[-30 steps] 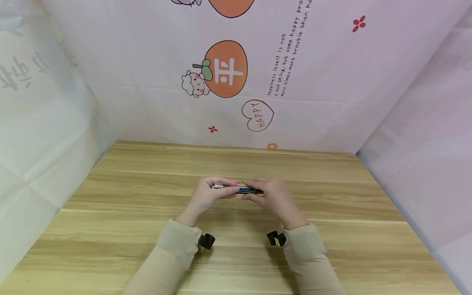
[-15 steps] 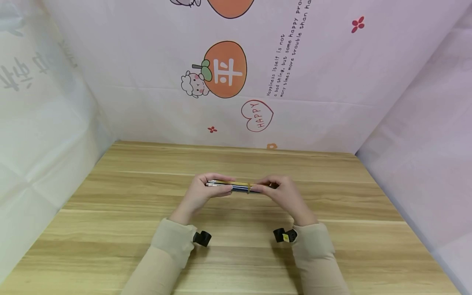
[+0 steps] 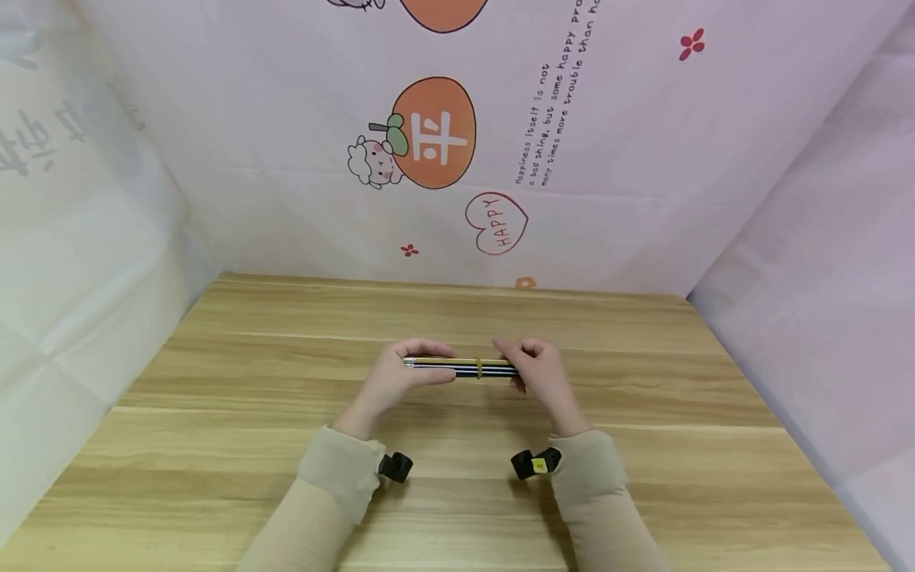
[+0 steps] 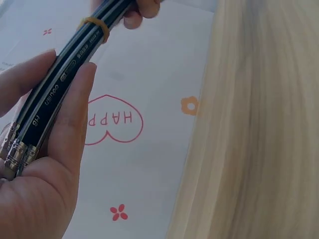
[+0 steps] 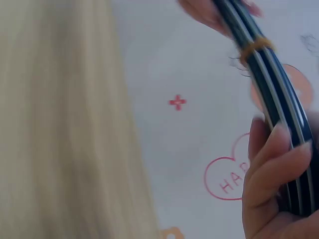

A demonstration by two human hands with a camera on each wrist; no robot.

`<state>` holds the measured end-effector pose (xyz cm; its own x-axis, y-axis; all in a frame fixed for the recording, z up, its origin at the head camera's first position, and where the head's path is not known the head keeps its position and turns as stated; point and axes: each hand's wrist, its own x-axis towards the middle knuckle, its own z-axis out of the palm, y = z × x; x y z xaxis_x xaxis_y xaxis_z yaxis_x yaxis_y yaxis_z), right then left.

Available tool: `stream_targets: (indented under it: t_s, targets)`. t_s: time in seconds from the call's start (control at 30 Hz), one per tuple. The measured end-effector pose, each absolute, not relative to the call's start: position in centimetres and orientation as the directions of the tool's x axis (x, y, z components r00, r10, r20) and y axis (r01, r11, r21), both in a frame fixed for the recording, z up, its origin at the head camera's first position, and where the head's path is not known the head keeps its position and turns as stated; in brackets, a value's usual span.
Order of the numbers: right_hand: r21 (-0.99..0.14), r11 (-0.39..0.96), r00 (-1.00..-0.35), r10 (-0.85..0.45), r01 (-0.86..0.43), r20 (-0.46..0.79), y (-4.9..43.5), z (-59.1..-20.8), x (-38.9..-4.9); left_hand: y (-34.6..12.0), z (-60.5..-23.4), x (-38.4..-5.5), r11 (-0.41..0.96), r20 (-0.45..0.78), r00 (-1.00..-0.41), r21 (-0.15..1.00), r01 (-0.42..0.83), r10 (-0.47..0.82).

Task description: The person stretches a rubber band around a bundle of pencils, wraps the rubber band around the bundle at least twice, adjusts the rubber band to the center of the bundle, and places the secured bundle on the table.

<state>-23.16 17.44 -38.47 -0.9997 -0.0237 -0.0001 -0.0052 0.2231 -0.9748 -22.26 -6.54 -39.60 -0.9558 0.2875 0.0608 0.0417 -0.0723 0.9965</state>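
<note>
A bundle of dark striped pencils lies crosswise between my hands, over the middle of the table. A tan rubber band circles it near the middle. My left hand grips the eraser end between thumb and fingers; metal ferrules and "HB" lettering show in the left wrist view. At the other end my right hand holds the pencils, its fingers curled round them in the right wrist view. The pencils' far tips are hidden in the right hand.
Below the hands spreads a wood-grain table. A white printed cloth hangs behind it, with more cloth at both sides. Each sleeve cuff carries a small black camera mount, the left mount and the right mount.
The rubber band, hidden a second ago, now shows around the bundle. My right hand moved outward to the right, then slightly back, its fingers shifting on the pencils. The left hand keeps its grip.
</note>
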Motion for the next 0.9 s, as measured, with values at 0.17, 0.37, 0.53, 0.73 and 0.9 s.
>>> stream_targets:
  t_s: [0.17,0.37,0.53,0.73,0.9]
  targets:
    - [-0.98,0.197,-1.0,0.019,0.011,-0.008,16.9,-39.1,-23.3,-5.6,-40.2,-22.3,-0.136,0.053,-0.95,0.991,0.011,0.306]
    - [-0.988,0.154,-0.999,0.038,0.015,-0.009,16.9,-39.1,-23.4,-5.3,-40.6,-22.4,-0.138,0.03,-0.951,0.99,-0.013,0.307]
    - [-0.994,0.105,-0.999,-0.014,0.035,-0.037,17.3,-38.8,-23.4,-5.6,-40.5,-22.5,-0.001,-0.015,-0.968,1.0,-0.016,0.249]
    - [-0.998,-0.015,-0.996,-0.053,0.068,-0.067,18.5,-38.6,-23.5,-6.0,-40.1,-22.6,0.04,-0.025,-0.989,0.999,-0.019,0.143]
    - [-0.984,-0.162,-0.993,-0.105,0.072,-0.056,19.3,-38.6,-23.8,-6.7,-39.9,-22.9,-0.072,-0.043,-0.997,0.996,-0.048,0.064]
